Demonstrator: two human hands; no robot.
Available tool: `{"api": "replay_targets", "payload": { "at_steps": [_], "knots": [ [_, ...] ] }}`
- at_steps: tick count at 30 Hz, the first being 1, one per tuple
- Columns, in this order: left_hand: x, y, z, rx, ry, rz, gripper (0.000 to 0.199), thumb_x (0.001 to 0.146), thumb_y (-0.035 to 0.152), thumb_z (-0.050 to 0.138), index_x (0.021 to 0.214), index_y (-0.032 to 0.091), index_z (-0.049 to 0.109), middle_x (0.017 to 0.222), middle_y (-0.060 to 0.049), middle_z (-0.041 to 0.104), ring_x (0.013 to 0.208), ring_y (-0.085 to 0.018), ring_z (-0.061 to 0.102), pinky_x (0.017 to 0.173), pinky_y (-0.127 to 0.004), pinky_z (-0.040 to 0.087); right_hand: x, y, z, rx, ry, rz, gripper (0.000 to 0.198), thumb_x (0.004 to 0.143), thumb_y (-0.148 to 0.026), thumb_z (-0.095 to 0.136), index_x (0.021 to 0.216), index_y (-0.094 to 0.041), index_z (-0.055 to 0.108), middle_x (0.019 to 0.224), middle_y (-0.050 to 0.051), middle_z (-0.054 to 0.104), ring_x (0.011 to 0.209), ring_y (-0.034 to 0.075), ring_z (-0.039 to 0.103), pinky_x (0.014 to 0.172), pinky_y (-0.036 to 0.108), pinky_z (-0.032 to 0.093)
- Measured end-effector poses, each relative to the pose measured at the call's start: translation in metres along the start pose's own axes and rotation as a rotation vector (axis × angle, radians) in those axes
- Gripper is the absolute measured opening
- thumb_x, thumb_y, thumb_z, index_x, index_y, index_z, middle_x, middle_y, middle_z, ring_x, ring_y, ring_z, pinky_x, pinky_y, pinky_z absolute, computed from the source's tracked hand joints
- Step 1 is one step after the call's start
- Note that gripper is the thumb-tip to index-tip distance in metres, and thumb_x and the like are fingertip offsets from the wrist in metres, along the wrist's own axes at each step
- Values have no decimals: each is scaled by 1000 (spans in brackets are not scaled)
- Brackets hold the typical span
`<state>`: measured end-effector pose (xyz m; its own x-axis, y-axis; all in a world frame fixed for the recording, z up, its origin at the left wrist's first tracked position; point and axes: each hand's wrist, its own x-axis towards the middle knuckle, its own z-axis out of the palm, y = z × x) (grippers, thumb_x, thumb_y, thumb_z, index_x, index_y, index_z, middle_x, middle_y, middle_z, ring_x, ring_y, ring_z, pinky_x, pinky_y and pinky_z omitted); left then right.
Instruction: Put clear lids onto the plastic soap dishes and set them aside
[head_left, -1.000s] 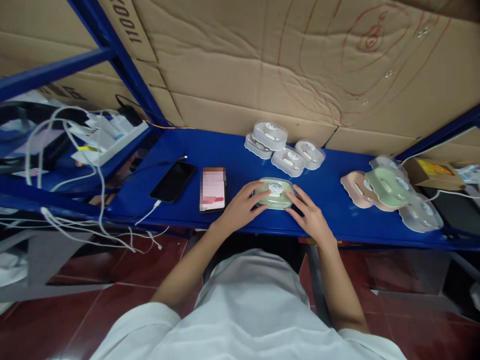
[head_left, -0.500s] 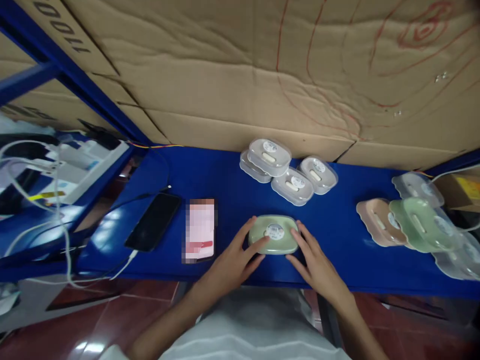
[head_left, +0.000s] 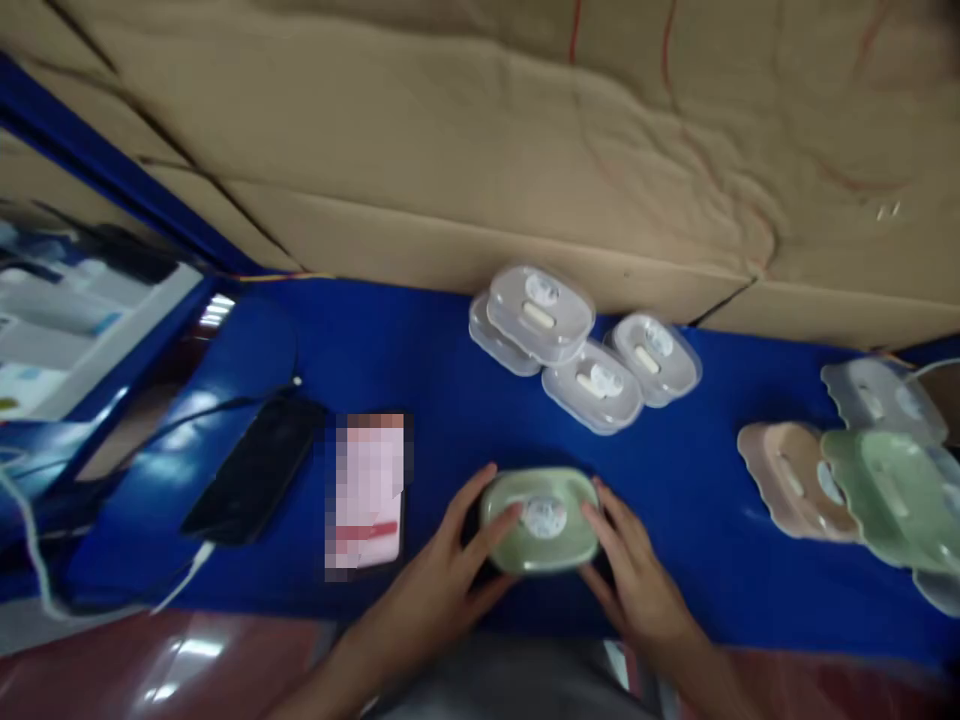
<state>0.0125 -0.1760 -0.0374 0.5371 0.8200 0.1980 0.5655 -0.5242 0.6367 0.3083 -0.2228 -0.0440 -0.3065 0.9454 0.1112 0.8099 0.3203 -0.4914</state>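
A green plastic soap box with a clear cover and a round white label is between my hands, near the front of the blue table. My left hand grips its left end, the index finger lying over the top beside the label. On the right end, my right hand closes with its fingers on the top edge and the thumb low at the near side. Whether the box touches the table or is slightly raised, I cannot tell. Behind it, several grey soap boxes lie in a loose group, one resting on another.
Wavy-edged plastic pieces, one pink and one green, overlap clear ones at the right. Left of my hands lie a lit phone and a dark phone with a white cable. Cardboard walls the table's back.
The view has shifted closer and tilted, so the table's things appear larger and lower. Both hands stay on the green soap box; my left index finger has moved slightly off the label.
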Motion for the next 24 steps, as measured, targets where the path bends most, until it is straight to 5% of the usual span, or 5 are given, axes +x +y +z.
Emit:
{"api": "replay_targets", "payload": {
  "at_steps": [5, 12, 16, 24],
  "knots": [
    [-10, -4, 9, 14, -42, 4, 96, 85, 12, 82, 167, 33, 37, 176, -20, 34, 147, -40, 59, 105, -49, 66, -12, 6, 17, -45, 13, 17, 80, 103, -26, 55, 175, -41, 23, 172, 6, 44, 149, 35, 57, 106, 53, 66],
    [30, -2, -10, 109, 13, 67, 85, 97, 27, 78, 169, 30, 33, 175, -21, 35, 154, -38, 50, 113, -52, 59, 28, 3, -13, -28, 34, -10, 80, 109, -31, 56, 176, -42, 12, 175, 11, 38, 158, 34, 46, 118, 56, 56],
    [28, -1, -11, 45, 1, 28, 83, 97, 28, 78, 167, 33, 35, 175, -19, 35, 157, -37, 47, 117, -54, 57, 28, 1, -21, 29, -11, -4, 82, 109, -33, 57, 175, -44, 10, 178, 9, 32, 162, 34, 39, 121, 57, 52],
    [-5, 3, 3, -122, -24, -52, 82, 78, 23, 95, 149, 36, 56, 157, -14, 55, 142, -33, 63, 110, -45, 65, -20, 15, 7, 139, 59, 56, 67, 102, -30, 61, 164, -49, 45, 163, 3, 56, 142, 32, 64, 107, 49, 66]
  ]
}}
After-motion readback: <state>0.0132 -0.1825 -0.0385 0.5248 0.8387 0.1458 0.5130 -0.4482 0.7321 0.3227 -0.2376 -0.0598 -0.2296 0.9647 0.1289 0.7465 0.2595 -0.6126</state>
